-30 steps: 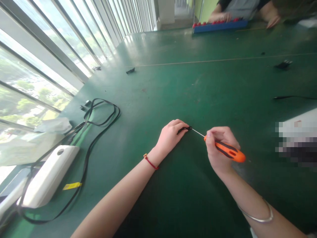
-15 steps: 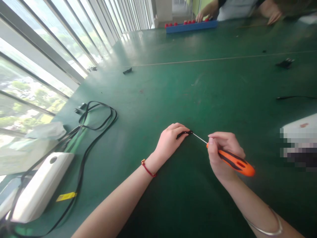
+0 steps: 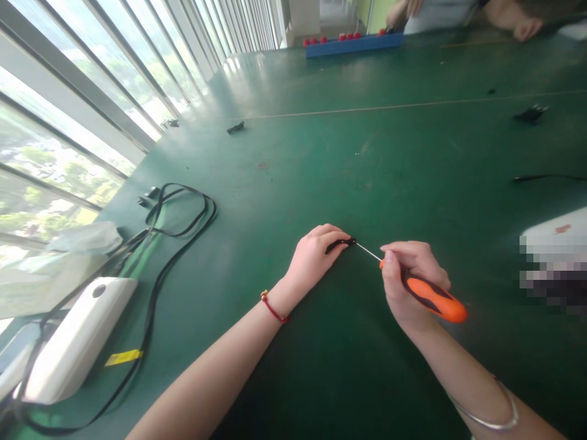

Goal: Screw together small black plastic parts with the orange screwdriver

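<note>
My left hand (image 3: 316,252) rests on the green table (image 3: 293,183), its fingers closed on a small, narrow black part (image 3: 340,244); most of that part is hidden under the fingers. An orange-and-black screwdriver (image 3: 435,297) is in my right hand (image 3: 408,278), gripped near the front of its handle. The thin metal shaft points left, and its tip meets the right end of the black part.
Looped black cable (image 3: 158,293) and a white oblong box (image 3: 80,342) lie at the left by the window bars. Farther off sit small black pieces (image 3: 235,128) and a black plug-like piece (image 3: 531,114). Across the table, another person's hands are near a blue rack (image 3: 353,45) with red parts.
The screwdriver handle has turned a little in my right hand, with its tip still at the black part. The other person's hand has lifted off the blue rack.
</note>
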`<state>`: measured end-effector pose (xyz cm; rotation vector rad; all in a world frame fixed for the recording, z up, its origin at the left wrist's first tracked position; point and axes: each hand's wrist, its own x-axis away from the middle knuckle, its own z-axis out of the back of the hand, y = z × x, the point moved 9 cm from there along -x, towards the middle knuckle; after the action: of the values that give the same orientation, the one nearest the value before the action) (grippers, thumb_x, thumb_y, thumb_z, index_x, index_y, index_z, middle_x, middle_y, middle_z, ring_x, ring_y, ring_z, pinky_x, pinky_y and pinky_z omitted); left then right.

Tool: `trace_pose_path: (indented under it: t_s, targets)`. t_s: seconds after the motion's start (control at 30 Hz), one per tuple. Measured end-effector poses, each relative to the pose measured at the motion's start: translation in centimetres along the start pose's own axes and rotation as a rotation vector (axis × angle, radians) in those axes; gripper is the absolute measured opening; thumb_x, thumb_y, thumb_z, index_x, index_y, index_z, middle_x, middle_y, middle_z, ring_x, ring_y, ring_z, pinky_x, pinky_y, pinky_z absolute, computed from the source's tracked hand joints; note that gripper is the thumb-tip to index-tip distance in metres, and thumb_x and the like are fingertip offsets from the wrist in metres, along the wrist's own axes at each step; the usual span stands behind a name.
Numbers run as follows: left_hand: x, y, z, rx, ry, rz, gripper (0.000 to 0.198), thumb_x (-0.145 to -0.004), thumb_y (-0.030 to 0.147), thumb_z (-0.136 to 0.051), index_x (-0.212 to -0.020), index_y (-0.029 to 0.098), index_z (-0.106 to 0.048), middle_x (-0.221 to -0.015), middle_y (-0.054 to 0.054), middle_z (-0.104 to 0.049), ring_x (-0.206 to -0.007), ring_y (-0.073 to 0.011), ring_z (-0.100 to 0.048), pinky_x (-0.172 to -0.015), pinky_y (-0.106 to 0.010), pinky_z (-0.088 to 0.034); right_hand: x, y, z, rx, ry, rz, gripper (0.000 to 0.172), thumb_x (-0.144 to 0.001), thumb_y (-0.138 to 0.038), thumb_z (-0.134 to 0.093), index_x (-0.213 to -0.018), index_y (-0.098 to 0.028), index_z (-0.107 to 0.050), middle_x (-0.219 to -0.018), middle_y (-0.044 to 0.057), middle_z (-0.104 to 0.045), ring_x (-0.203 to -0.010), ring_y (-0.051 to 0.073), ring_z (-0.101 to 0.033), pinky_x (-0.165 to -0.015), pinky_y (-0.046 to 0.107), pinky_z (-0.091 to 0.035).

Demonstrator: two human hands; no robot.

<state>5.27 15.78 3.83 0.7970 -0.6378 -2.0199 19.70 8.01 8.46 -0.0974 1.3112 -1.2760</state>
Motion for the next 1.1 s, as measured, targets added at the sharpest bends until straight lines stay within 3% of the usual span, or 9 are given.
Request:
trace_pose_path:
  t_s: [0.1, 0.17, 0.33, 0.47, 0.6, 0.77, 0.87, 0.97, 1.1]
  targets:
    - [0.0, -0.1, 0.0, 0.006, 0.002, 0.000, 0.016, -0.089, 0.020, -0.058, -0.096, 0.020, -0.072, -0.101, -0.004, -0.071, -0.094, -0.0176, -0.066, -0.086, -0.030, -0.053, 0.0, 0.2, 0.0, -0.137, 0.043, 0.027, 0.037, -0.076, -0.011, -0.064, -0.109, -0.023, -0.053, -0.066, -0.006, -0.051, -0.052, 0.012, -0.052, -0.054, 0.029, -0.047]
    - [0.0, 0.0, 0.0, 0.006, -0.001, -0.004, 0.016, -0.089, 0.021, -0.058, -0.096, 0.020, -0.072, -0.102, -0.004, -0.071, -0.095, -0.0176, -0.066, -0.087, -0.031, -0.053, 0.0, 0.0, 0.2, -0.152, 0.086, 0.075, 0.042, -0.073, -0.011, -0.065, -0.111, -0.023, -0.052, -0.075, -0.003, -0.052, -0.059, 0.013, -0.053, -0.057, 0.031, -0.048]
    - [0.0, 0.0, -0.1, 0.000, -0.016, -0.002, 0.016, -0.089, 0.020, -0.058, -0.096, 0.020, -0.072, -0.102, -0.005, -0.071, -0.095, -0.0179, -0.065, -0.087, -0.031, -0.053, -0.3, -0.6, 0.1, 0.036, 0.018, 0.090, 0.008, -0.078, -0.015, -0.062, -0.080, -0.022, -0.059, -0.058, -0.005, -0.049, -0.050, 0.011, -0.046, -0.057, 0.031, -0.044]
    - [0.0, 0.0, 0.0, 0.003, -0.011, 0.000, 0.016, -0.089, 0.020, -0.058, -0.096, 0.020, -0.072, -0.102, -0.005, -0.071, -0.095, -0.0178, -0.066, -0.087, -0.031, -0.053, -0.2, -0.1, -0.1, -0.004, 0.010, 0.008, 0.010, -0.079, -0.014, -0.062, -0.085, -0.022, -0.059, -0.054, -0.007, -0.048, -0.045, 0.010, -0.046, -0.052, 0.028, -0.044]
    - [0.0, 0.1, 0.0, 0.002, -0.006, -0.008, 0.015, -0.089, 0.020, -0.058, -0.096, 0.020, -0.072, -0.102, -0.004, -0.071, -0.094, -0.0173, -0.066, -0.087, -0.031, -0.053, -0.1, 0.3, 0.0, -0.159, 0.066, 0.009, 0.040, -0.075, -0.010, -0.064, -0.111, -0.023, -0.050, -0.068, -0.005, -0.051, -0.053, 0.012, -0.051, -0.053, 0.029, -0.047]
    - [0.0, 0.1, 0.0, -0.003, -0.012, -0.004, 0.016, -0.089, 0.020, -0.058, -0.096, 0.020, -0.072, -0.103, -0.004, -0.071, -0.095, -0.0175, -0.066, -0.088, -0.030, -0.052, -0.4, -0.5, 0.1, 0.074, 0.031, 0.050, 0.006, -0.080, -0.018, -0.062, -0.077, -0.022, -0.059, -0.057, -0.005, -0.051, -0.054, 0.012, -0.050, -0.058, 0.030, -0.045]
    - [0.0, 0.0, 0.0, -0.001, -0.012, -0.001, 0.015, -0.089, 0.020, -0.058, -0.096, 0.020, -0.072, -0.103, -0.004, -0.071, -0.095, -0.0174, -0.066, -0.087, -0.030, -0.052, -0.3, -0.1, 0.0, 0.050, 0.014, -0.003, 0.006, -0.082, -0.017, -0.061, -0.079, -0.022, -0.060, -0.052, -0.006, -0.047, -0.052, 0.012, -0.049, -0.055, 0.029, -0.044]
    - [0.0, 0.0, 0.0, 0.003, -0.009, -0.002, 0.016, -0.089, 0.021, -0.058, -0.096, 0.020, -0.072, -0.103, -0.004, -0.071, -0.094, -0.0174, -0.065, -0.087, -0.030, -0.052, -0.1, 0.3, -0.3, -0.099, 0.029, -0.007, 0.030, -0.078, -0.012, -0.063, -0.104, -0.022, -0.054, -0.061, -0.006, -0.048, -0.052, 0.012, -0.049, -0.052, 0.028, -0.044]
    - [0.0, 0.1, 0.1, 0.005, -0.014, -0.007, 0.016, -0.090, 0.020, -0.057, -0.097, 0.019, -0.071, -0.103, -0.004, -0.070, -0.095, -0.0173, -0.065, -0.088, -0.030, -0.052, 0.1, 0.4, 0.1, -0.127, 0.074, 0.035, 0.042, -0.073, -0.011, -0.066, -0.111, -0.021, -0.051, -0.069, -0.005, -0.046, -0.056, 0.013, -0.048, -0.055, 0.032, -0.046]
